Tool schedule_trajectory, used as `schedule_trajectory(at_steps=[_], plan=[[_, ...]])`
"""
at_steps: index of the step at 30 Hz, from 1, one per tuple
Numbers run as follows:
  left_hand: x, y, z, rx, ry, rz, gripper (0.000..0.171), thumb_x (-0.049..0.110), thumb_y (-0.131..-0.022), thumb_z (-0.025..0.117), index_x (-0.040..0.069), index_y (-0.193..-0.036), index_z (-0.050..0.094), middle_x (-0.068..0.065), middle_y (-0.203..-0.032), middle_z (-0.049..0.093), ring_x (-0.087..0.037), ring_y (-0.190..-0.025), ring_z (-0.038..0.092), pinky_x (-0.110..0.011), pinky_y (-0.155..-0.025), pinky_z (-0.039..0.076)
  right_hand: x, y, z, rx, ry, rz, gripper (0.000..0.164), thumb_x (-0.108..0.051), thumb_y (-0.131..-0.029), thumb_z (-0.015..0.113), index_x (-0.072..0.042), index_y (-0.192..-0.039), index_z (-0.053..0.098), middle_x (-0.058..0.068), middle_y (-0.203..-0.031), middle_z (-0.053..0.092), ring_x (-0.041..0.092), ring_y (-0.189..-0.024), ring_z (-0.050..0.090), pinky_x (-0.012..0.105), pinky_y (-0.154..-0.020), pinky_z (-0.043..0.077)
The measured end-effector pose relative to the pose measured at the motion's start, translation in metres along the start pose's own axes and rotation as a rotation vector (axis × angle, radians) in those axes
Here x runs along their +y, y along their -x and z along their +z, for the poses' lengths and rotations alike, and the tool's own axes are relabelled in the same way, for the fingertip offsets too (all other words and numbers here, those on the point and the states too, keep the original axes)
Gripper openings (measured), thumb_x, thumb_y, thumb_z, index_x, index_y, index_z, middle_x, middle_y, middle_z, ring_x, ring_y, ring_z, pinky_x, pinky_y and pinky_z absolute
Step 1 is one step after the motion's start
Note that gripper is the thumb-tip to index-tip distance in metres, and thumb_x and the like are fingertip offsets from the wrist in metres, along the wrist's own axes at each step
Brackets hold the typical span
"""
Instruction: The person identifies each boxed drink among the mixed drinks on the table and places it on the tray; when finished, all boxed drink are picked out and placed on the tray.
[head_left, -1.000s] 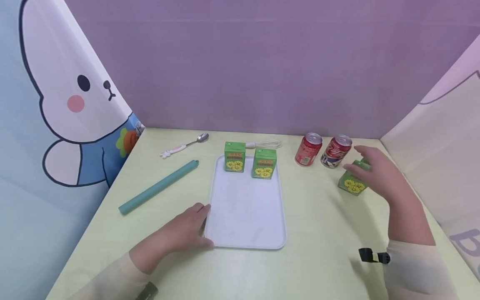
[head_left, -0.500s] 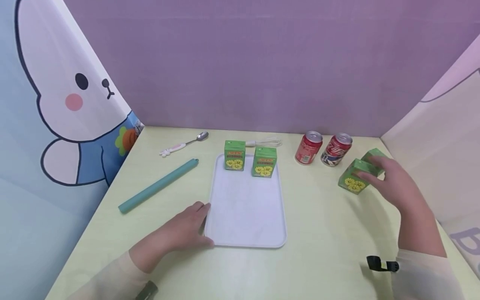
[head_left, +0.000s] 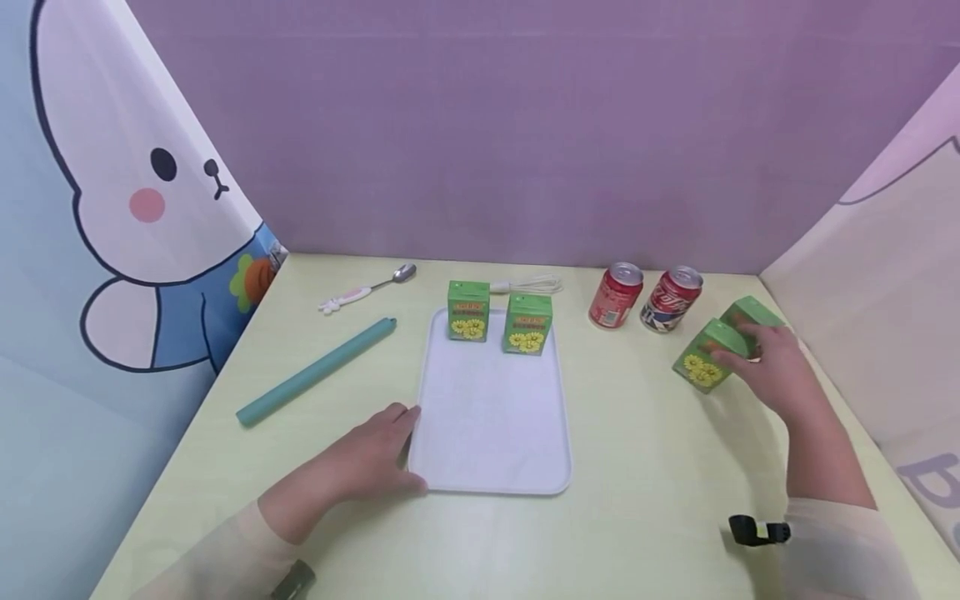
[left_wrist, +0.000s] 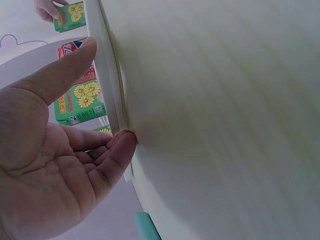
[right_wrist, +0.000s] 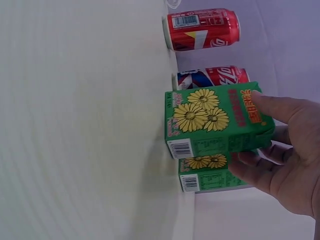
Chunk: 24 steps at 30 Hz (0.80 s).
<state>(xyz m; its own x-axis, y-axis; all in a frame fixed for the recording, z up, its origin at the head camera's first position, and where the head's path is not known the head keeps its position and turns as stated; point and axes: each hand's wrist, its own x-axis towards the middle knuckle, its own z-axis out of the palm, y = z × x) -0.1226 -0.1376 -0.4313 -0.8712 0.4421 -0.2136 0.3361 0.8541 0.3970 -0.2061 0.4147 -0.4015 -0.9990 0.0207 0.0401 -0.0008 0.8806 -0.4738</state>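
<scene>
The right hand [head_left: 778, 371] pinches a green, box-shaped cardboard carton [head_left: 702, 365] with yellow flowers; the left hand [head_left: 375, 458], spread wide, touches a white rectangular plastic tray [head_left: 491, 417].

Touches the edge of a white tray [head_left: 491, 425] at its eight o'clock with the left hand [head_left: 375, 454]. Grips a green carton [head_left: 701, 367] with the right hand [head_left: 777, 367], out at three o'clock, just beside another carton [head_left: 757, 308]. Has two matching cartons [head_left: 528, 327] standing on the tray at twelve, a whisk [head_left: 528, 286] just beyond, two red cans [head_left: 615, 297] at two, a spoon [head_left: 362, 293] at ten, a teal rod [head_left: 318, 372] at nine.
</scene>
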Motion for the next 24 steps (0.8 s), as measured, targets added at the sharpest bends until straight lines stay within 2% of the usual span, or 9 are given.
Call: schedule_trajectory(at_steps=[4, 11, 14, 17, 21, 24], plan=[[0.001, 0.000, 0.001, -0.004, 0.002, -0.005, 0.100, 0.046, -0.073, 0.082, -0.007, -0.146, 0.037, -0.019, -0.137, 0.048, -0.029, -0.124, 0.050, -0.044, -0.108, 0.041, 0.002, -0.002, 0.006, 0.005, -0.036, 0.018, 0.081, -0.053, -0.094, 0.056, 0.014, -0.138, 0.042, 0.035, -0.132, 0.041, 0.044, -0.105, 0.052, 0.050, -0.074, 0.048], [0.001, -0.001, 0.000, -0.005, -0.003, -0.007, 0.100, 0.046, -0.074, 0.082, -0.007, -0.146, 0.037, -0.019, -0.137, 0.048, -0.028, -0.124, 0.050, -0.044, -0.108, 0.041, -0.016, 0.001, 0.010, 0.028, -0.073, 0.002, 0.075, -0.052, -0.093, 0.059, 0.010, -0.134, 0.048, 0.036, -0.148, 0.031, 0.053, -0.120, 0.043, 0.067, -0.088, 0.039], [0.000, -0.001, 0.000, -0.011, -0.009, -0.015, 0.101, 0.047, -0.074, 0.081, -0.006, -0.147, 0.036, -0.017, -0.137, 0.047, -0.027, -0.124, 0.050, -0.044, -0.108, 0.041, -0.027, 0.002, 0.012, 0.026, -0.076, -0.019, 0.073, -0.052, -0.092, 0.061, 0.009, -0.132, 0.051, 0.036, -0.147, 0.033, 0.055, -0.124, 0.040, 0.070, -0.093, 0.035], [0.000, -0.002, 0.001, -0.008, 0.001, -0.032, 0.101, 0.048, -0.073, 0.082, -0.005, -0.147, 0.037, -0.016, -0.136, 0.048, -0.026, -0.123, 0.050, -0.043, -0.108, 0.042, -0.038, 0.003, 0.015, 0.036, -0.078, -0.056, 0.069, -0.052, -0.091, 0.063, 0.005, -0.130, 0.054, 0.031, -0.136, 0.045, 0.050, -0.120, 0.044, 0.067, -0.094, 0.036], [-0.001, -0.003, 0.004, 0.011, 0.046, -0.060, 0.102, 0.045, -0.070, 0.085, -0.003, -0.147, 0.038, -0.013, -0.131, 0.051, -0.023, -0.118, 0.052, -0.041, -0.106, 0.043, -0.058, 0.006, 0.020, 0.056, -0.085, -0.101, 0.064, -0.052, -0.089, 0.065, -0.001, -0.128, 0.058, 0.019, -0.122, 0.054, 0.039, -0.112, 0.051, 0.060, -0.090, 0.042], [-0.002, -0.004, 0.006, 0.020, 0.106, -0.080, 0.103, 0.040, -0.068, 0.087, -0.003, -0.147, 0.038, -0.011, -0.128, 0.052, -0.017, -0.110, 0.052, -0.039, -0.102, 0.045, -0.076, 0.009, 0.023, 0.052, -0.100, -0.126, 0.062, -0.052, -0.089, 0.066, -0.004, -0.128, 0.058, 0.014, -0.123, 0.054, 0.035, -0.111, 0.053, 0.057, -0.088, 0.047]])
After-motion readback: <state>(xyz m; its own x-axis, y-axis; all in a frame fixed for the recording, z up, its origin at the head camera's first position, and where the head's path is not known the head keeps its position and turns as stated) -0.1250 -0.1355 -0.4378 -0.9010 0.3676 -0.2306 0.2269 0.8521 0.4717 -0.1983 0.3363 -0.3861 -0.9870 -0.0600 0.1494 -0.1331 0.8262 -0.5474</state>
